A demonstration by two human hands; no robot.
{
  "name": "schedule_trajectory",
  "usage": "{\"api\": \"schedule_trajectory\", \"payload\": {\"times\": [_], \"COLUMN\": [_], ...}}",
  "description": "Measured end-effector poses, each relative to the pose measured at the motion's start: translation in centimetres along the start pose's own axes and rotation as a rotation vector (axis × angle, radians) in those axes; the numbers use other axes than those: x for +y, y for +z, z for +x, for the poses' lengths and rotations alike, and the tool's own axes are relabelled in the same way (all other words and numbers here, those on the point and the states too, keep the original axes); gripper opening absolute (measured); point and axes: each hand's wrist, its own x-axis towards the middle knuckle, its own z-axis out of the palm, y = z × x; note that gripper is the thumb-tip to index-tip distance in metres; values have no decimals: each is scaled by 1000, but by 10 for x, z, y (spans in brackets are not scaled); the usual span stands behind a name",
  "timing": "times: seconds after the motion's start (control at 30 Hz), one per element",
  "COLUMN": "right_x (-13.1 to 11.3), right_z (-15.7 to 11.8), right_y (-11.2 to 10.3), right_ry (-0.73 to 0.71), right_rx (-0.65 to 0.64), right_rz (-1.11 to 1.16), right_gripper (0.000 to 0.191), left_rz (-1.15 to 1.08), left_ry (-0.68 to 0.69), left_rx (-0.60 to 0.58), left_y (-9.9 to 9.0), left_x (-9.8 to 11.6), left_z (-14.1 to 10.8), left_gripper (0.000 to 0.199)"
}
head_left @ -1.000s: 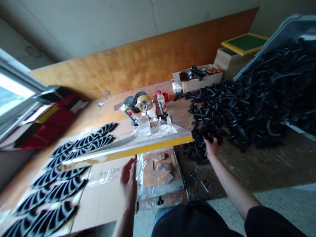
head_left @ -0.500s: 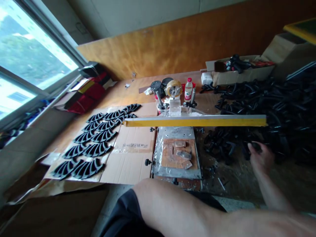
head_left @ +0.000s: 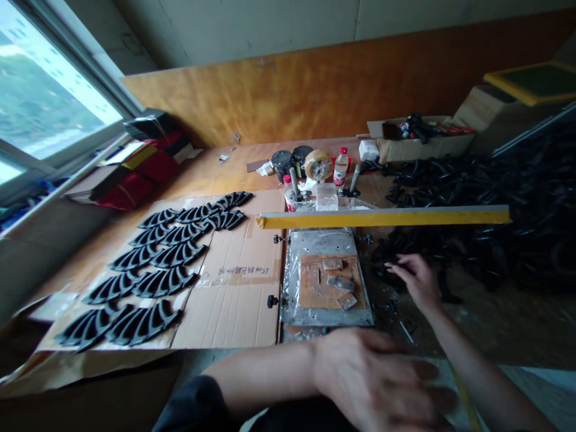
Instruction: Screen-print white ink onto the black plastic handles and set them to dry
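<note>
My right hand [head_left: 418, 279] is at the near-left edge of a heap of small black plastic parts [head_left: 400, 240]. Its thumb and forefinger close on a black plastic part whose outline merges into the dark heap. Low in the foreground, my left hand [head_left: 382, 381] is blurred by motion, back upward, its fingers stretched and apart with nothing visible in them. Behind it lies a metal plate fixture [head_left: 292, 315] bearing a brown board [head_left: 308, 294] with several small blocks. On cardboard [head_left: 238, 252] at the left, ribbed black fan-shaped pieces [head_left: 144, 324] lie in rows.
A yellow-and-grey bar [head_left: 382, 219] spans above the fixture. Behind it stand a tape roll [head_left: 318, 165], a red-capped bottle [head_left: 341, 167] and black tubs [head_left: 282, 165]. An open carton [head_left: 427, 149] sits at the back right. Black knobs [head_left: 272, 301] jut from the fixture's side.
My right hand has moved left along the heap. My left arm, earlier crossing low toward the right, has drawn back left, bringing the left hand into view. The camera has shifted slightly.
</note>
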Motion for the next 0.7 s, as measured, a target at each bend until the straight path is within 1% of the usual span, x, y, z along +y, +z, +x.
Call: {"api": "schedule_trajectory", "payload": {"times": [0.03,0.07,0.1,0.13,0.17,0.23,0.27,0.3,0.33,0.37,0.4,0.43,0.47,0.53,0.57,0.6,0.67,0.7], "right_x": [-4,-7,-9,-10,-11,-10,-10,-10,-11,-13,-15,-18,-20,-24,-25,-25,-22,-20], "right_z": [-6,-11,-16,-19,-21,-23,-22,-21,-20,-18,-17,-17,-17,-20,-22,-25,-27,-25], "right_y": [21,42,61,79,93,112,117,119,120,121,121,123,126,134,138,139,134,125], "right_ry": [-56,-141,-242,-345,-437,-563,-600,-622,-634,-641,-651,-665,-680,-711,-721,-727,-692,-619], "right_rx": [-138,-263,-375,-466,-534,-592,-597,-590,-582,-577,-582,-599,-624,-696,-741,-797,-914,-906], "right_rz": [-31,-88,-156,-232,-312,-467,-537,-592,-627,-640,-638,-625,-609,-581,-568,-544,-443,-375], "right_gripper": [24,23,26,30,33,37,37,35,32,29,26,26,31,47,53,54,40,31], "left_rz": [-19,-29,-24,-10,1,-41,-89,-143,-194,-234,-262,-284,-308,-370,-399,-420,-440,-452], "left_ry": [85,139,108,6,-154,-467,-585,-669,-716,-729,-724,-715,-709,-715,-725,-735,-750,-757], "left_rx": [-34,-53,-20,51,164,433,567,689,789,861,905,925,924,869,827,789,747,740], "left_y": [-9,-17,-23,-29,-33,-42,-48,-55,-63,-71,-80,-89,-97,-107,-109,-109,-104,-100], "left_x": [-15,-30,-45,-58,-71,-92,-101,-108,-115,-121,-125,-130,-134,-139,-141,-141,-139,-137], "left_z": [-3,-9,-18,-29,-40,-57,-62,-63,-61,-56,-48,-38,-27,-4,7,15,22,20], "left_gripper": [29,32,34,33,30,24,25,28,31,35,38,41,43,46,49,52,58,60]}}
